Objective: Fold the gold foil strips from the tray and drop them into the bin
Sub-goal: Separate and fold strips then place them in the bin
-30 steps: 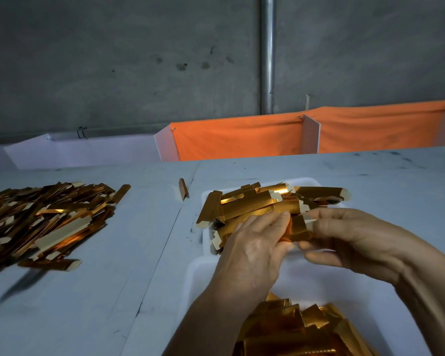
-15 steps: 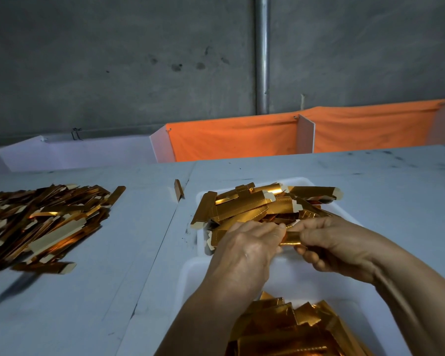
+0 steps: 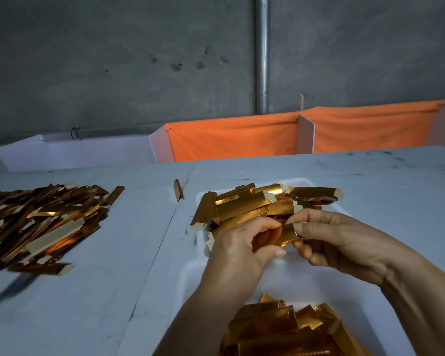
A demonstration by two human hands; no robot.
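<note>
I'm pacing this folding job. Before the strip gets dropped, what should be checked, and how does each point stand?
1. Gold foil strip held at both ends by left hand and right hand: ok.
2. Fold finished: cannot tell, fingers cover it.
3. White bin directly below the grip: ok.
4. Room in the bin beside the folded gold pieces: ok.
5. White tray holds more strips: ok.

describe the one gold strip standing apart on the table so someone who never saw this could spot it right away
Start at the white tray heaped with gold strips in the middle of the table. Look just past its far left corner, near the seam between the two table panels. There the lone strip sits by itself, short and folded, touching neither the tray's heap nor the big loose pile far to the left.
</note>
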